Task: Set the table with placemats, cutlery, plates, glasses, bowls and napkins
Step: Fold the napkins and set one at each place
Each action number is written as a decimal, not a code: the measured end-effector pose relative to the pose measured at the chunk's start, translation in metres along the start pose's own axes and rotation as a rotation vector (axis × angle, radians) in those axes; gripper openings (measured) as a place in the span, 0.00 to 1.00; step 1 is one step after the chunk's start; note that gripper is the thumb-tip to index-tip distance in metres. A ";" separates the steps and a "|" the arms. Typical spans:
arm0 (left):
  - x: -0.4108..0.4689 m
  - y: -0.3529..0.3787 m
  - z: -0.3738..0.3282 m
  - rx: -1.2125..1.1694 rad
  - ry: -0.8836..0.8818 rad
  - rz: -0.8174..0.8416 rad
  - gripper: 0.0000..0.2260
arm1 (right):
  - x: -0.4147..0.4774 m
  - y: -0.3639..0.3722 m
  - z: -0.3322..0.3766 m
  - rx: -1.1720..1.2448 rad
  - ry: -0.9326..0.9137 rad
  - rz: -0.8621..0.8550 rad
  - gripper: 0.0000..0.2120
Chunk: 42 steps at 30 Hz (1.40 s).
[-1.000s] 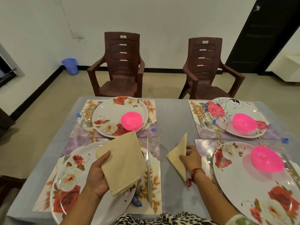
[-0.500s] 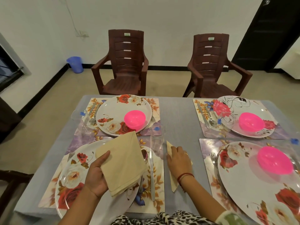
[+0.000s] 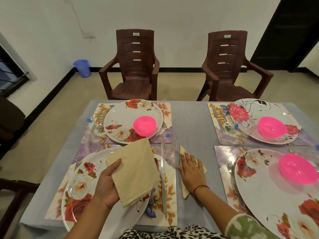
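**One napkin pressed flat, the rest held in reserve**

The left hand (image 3: 107,185) holds a stack of napkins (image 3: 134,171) above the near-left plate (image 3: 76,183). Its thumb is on top and its fingers are underneath, so the grip is clamped on the stack. I judge it is held there so the spares are clear of the setting while the other hand works.

The right hand (image 3: 191,168) lies palm down with straight fingers on a folded napkin (image 3: 182,151); its grip is apart and only pressing. That napkin lies on the bare bench (image 3: 189,118) just beside the right edge of the near-left placemat (image 3: 170,204), alongside the knife (image 3: 163,183) and near the glass (image 3: 168,145) (a pointed tip shows beyond the fingertips, a corner below the wrist). The flat palm looks meant to smooth the fold and square it with the mat.

Each of the other three plates carries a pink bowl (image 3: 144,125). No napkin shows at those places, so they are likely left to do.

The bench wears a grey cloth. Beyond it two brown plastic chairs (image 3: 134,66) stand on a beige floor, with a blue bin (image 3: 82,68) by the white wall at left and a dark door (image 3: 290,31) at right.
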<state>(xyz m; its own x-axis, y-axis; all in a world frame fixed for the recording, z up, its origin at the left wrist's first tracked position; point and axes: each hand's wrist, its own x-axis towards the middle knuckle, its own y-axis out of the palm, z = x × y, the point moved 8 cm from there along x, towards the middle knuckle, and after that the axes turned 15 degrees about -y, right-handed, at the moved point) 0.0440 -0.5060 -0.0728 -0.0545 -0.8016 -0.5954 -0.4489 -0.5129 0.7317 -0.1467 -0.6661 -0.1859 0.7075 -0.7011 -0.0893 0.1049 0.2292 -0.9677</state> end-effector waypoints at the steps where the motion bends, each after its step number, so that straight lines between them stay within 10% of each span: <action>1: -0.001 0.002 0.000 0.000 0.005 -0.014 0.12 | 0.000 0.000 0.001 -0.004 -0.001 0.004 0.46; 13: -0.001 0.015 0.010 0.013 0.008 -0.038 0.14 | -0.002 -0.013 0.004 0.048 -0.021 -0.105 0.43; 17: -0.002 0.020 0.012 0.020 0.007 -0.038 0.15 | -0.033 -0.070 0.006 0.505 0.055 -0.622 0.30; 22: 0.001 0.040 0.024 0.082 -0.081 0.048 0.32 | -0.044 -0.109 0.043 1.156 0.036 -0.492 0.15; 33: 0.004 0.065 0.037 0.199 -0.193 0.124 0.33 | -0.041 -0.182 0.055 1.103 -0.082 -0.447 0.25; 42: -0.001 0.064 0.026 0.251 -0.159 0.126 0.32 | -0.046 -0.212 0.065 0.972 -0.271 -0.703 0.13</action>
<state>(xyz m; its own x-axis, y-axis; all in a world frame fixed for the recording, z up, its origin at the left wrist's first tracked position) -0.0078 -0.5298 -0.0339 -0.2539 -0.7858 -0.5639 -0.6344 -0.3049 0.7104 -0.1557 -0.6388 0.0391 0.3970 -0.7387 0.5448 0.9168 0.3472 -0.1972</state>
